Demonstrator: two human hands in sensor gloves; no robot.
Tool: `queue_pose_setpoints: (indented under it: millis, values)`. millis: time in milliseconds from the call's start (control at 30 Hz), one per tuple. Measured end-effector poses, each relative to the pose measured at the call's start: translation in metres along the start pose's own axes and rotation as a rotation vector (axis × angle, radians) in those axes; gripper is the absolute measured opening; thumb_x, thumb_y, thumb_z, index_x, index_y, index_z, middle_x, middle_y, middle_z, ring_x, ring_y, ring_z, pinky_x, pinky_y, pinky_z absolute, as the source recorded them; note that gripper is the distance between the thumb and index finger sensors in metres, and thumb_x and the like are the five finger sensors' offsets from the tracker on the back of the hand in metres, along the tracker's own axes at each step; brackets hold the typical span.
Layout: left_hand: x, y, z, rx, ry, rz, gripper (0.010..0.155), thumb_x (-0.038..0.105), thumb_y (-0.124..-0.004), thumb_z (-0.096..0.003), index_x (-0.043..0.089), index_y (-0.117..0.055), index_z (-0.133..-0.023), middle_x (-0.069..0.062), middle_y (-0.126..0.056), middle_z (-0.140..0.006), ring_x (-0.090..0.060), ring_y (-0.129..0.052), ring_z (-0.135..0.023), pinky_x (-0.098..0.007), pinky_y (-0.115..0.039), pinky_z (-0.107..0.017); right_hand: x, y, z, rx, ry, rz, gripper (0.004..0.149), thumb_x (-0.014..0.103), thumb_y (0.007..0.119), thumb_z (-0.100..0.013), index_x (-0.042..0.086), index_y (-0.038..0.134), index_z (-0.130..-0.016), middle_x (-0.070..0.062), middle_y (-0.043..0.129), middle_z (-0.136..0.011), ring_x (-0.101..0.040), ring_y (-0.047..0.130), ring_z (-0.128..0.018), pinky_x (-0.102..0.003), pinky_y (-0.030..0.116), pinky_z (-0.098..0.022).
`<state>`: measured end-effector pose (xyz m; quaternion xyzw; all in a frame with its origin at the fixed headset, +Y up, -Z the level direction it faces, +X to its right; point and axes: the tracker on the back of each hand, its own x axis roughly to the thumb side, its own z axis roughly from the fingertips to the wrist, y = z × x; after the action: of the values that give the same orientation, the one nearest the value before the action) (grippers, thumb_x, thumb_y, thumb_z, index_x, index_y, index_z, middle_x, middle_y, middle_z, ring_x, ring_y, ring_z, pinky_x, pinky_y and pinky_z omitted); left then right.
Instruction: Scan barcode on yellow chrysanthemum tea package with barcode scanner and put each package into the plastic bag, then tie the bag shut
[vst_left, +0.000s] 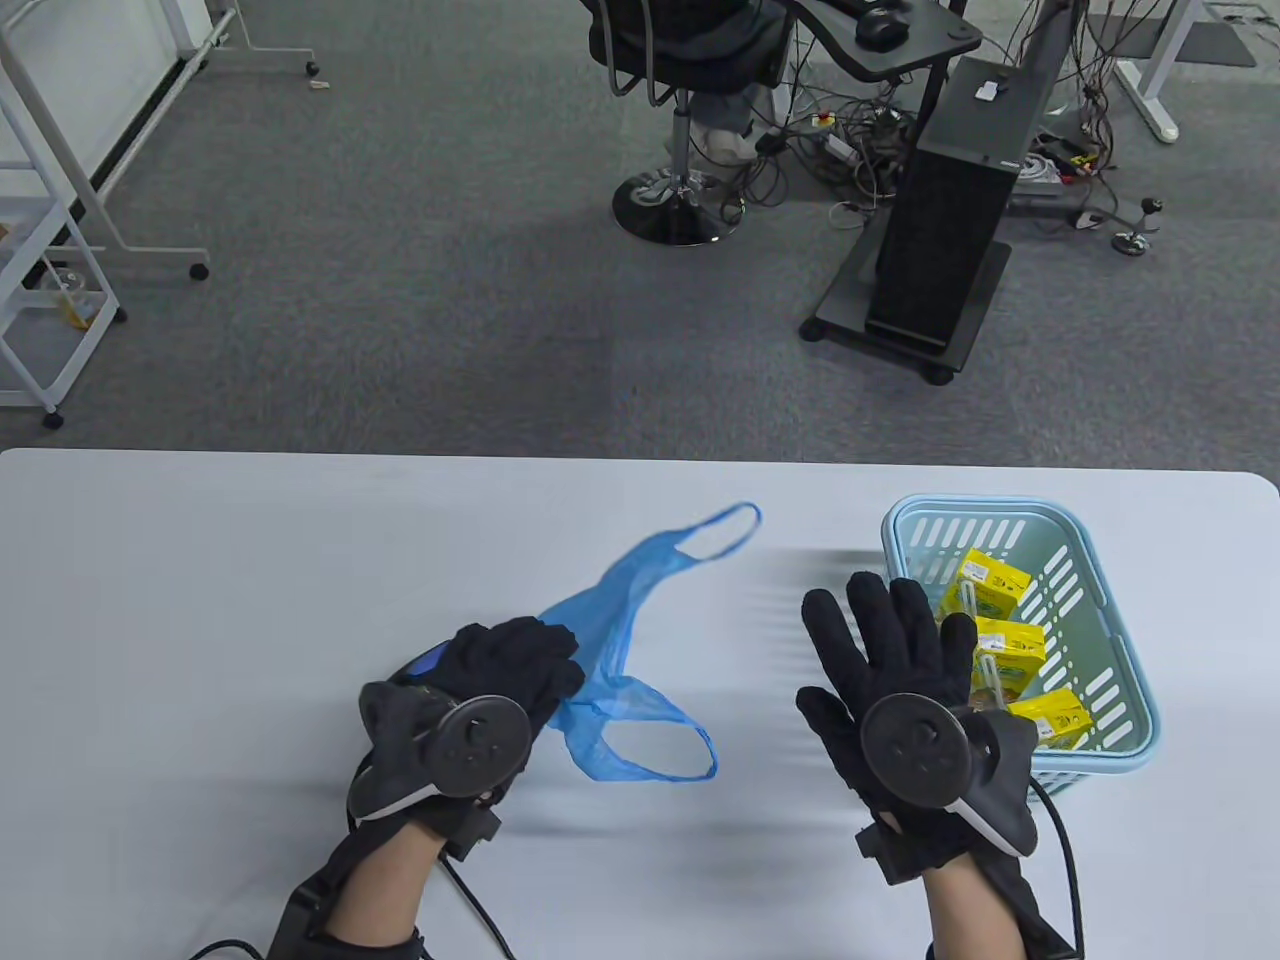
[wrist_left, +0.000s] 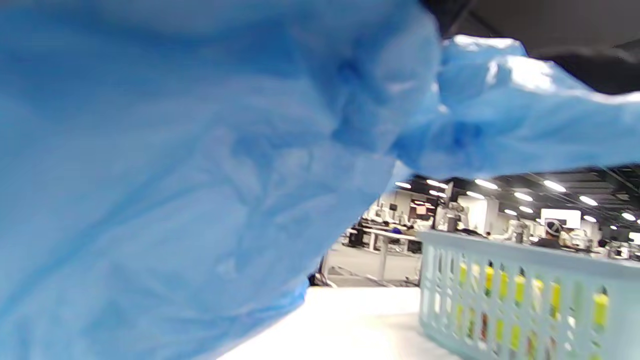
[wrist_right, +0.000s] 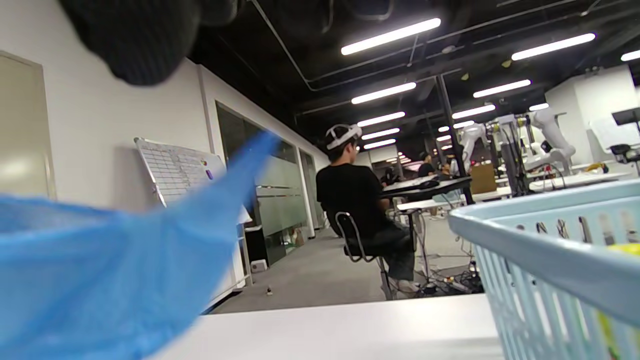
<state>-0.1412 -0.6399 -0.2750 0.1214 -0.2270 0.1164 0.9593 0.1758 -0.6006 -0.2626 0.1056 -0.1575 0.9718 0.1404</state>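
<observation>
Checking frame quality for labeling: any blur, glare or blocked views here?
Table view: sharp, with slight streaking around the right hand. Left wrist view: blue plastic bag fills most of it, blurred. Right wrist view: background sharp, near basket soft, ceiling lights bright.

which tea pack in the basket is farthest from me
The top pack, nearest the basket's far rim. The middle pack and the bottom pack lie closer to you, beside the open right hand.

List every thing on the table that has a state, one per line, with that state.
plastic bag: empty, crumpled, untied, handles loose.
left hand: fingers curled, gripping the bag.
right hand: fingers spread, holding nothing.
basket: upright on the table, holding the packages.
tea packages: three, yellow, lying in the basket, none bagged.
</observation>
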Motion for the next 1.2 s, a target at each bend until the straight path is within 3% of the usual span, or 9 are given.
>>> queue_pose_setpoints:
  millis: [133,300,433,633,767,867,967,1133,1200]
  values:
    - [0.011,-0.038,-0.004,-0.124,-0.049,0.049,0.035,0.027,-0.089,-0.0439,0.041,-0.088,-0.076,0.004,-0.09,-0.096,-0.025,-0.087,-0.096,-0.06,-0.068,-0.067,0.015,0.019,-0.003,0.108,-0.054,0.042,0.081,0.044,0.078,-0.037,0.037,0.039,-0.108,-0.008,0.03,-0.116,-0.038,0.025,-0.109,-0.071,0.017,-0.071]
    - [0.014,-0.043,-0.005,-0.107,-0.082,0.108,0.035,0.027,-0.089,-0.0434,0.042,-0.089,-0.074,0.004,-0.09,-0.096,-0.025,-0.088,-0.096,-0.06,-0.068,-0.067,0.033,0.066,-0.006,0.353,-0.107,0.124,0.083,0.045,0.08,-0.036,0.035,0.04,-0.108,-0.008,0.03,-0.116,-0.039,0.024,-0.109,-0.071,0.016,-0.07]
    - [0.011,-0.045,-0.002,-0.121,-0.08,0.153,0.035,0.027,-0.089,-0.0433,0.042,-0.089,-0.074,0.004,-0.09,-0.096,-0.025,-0.088,-0.096,-0.06,-0.068,-0.067,0.043,0.094,-0.003,0.46,-0.147,0.154,0.087,0.049,0.08,-0.034,0.034,0.039,-0.109,-0.008,0.029,-0.116,-0.039,0.024,-0.108,-0.071,0.016,-0.07]
    - [0.005,-0.05,-0.002,-0.159,-0.097,0.3,0.034,0.026,-0.09,-0.0424,0.043,-0.09,-0.073,0.004,-0.09,-0.096,-0.026,-0.087,-0.097,-0.061,-0.067,-0.067,0.037,0.122,0.0,0.502,-0.131,0.22,0.081,0.048,0.078,-0.035,0.033,0.045,-0.108,-0.008,0.036,-0.115,-0.039,0.031,-0.108,-0.071,0.021,-0.071]
    - [0.006,-0.06,-0.002,-0.211,-0.092,0.287,0.034,0.025,-0.091,-0.043,0.041,-0.09,-0.073,0.002,-0.089,-0.098,-0.028,-0.084,-0.098,-0.062,-0.066,-0.067,0.03,0.128,-0.001,0.418,-0.103,0.2,0.053,0.039,0.073,-0.039,0.029,0.082,-0.09,-0.009,0.065,-0.106,-0.035,0.058,-0.102,-0.065,0.044,-0.072]
    - [0.005,-0.074,-0.003,-0.351,-0.011,0.089,0.054,0.029,-0.087,-0.0457,0.035,-0.076,-0.099,-0.007,-0.076,-0.108,-0.036,-0.073,-0.104,-0.065,-0.06,-0.069,0.029,0.127,-0.001,0.371,-0.093,0.268,0.049,0.041,0.075,-0.037,0.027,0.089,-0.082,-0.007,0.073,-0.101,-0.032,0.071,-0.095,-0.055,0.061,-0.068]
    - [0.0,-0.08,-0.001,-0.468,0.044,0.057,0.062,0.04,-0.082,-0.0473,0.031,-0.067,-0.106,-0.011,-0.064,-0.114,-0.04,-0.064,-0.108,-0.067,-0.056,-0.07,0.03,0.123,-0.001,0.333,-0.076,0.273,0.046,0.044,0.076,-0.036,0.023,0.093,-0.073,-0.005,0.078,-0.097,-0.03,0.078,-0.09,-0.05,0.068,-0.063]
    - [0.005,-0.056,-0.003,-0.375,0.04,0.229,0.066,0.052,-0.077,-0.0488,0.023,-0.069,-0.108,-0.017,-0.065,-0.114,-0.046,-0.067,-0.105,-0.068,-0.058,-0.067,0.036,0.124,0.0,0.319,-0.078,0.325,0.044,0.049,0.077,-0.033,0.021,0.095,-0.063,-0.003,0.08,-0.094,-0.029,0.081,-0.087,-0.049,0.07,-0.061]
    - [0.015,-0.045,-0.003,-0.367,0.054,0.264,0.077,0.065,-0.072,-0.048,0.02,-0.068,-0.11,-0.02,-0.064,-0.115,-0.05,-0.068,-0.103,-0.068,-0.058,-0.067,0.039,0.126,0.0,0.323,-0.084,0.321,0.044,0.05,0.077,-0.033,0.02,0.095,-0.061,-0.003,0.081,-0.092,-0.029,0.08,-0.087,-0.05,0.07,-0.062]
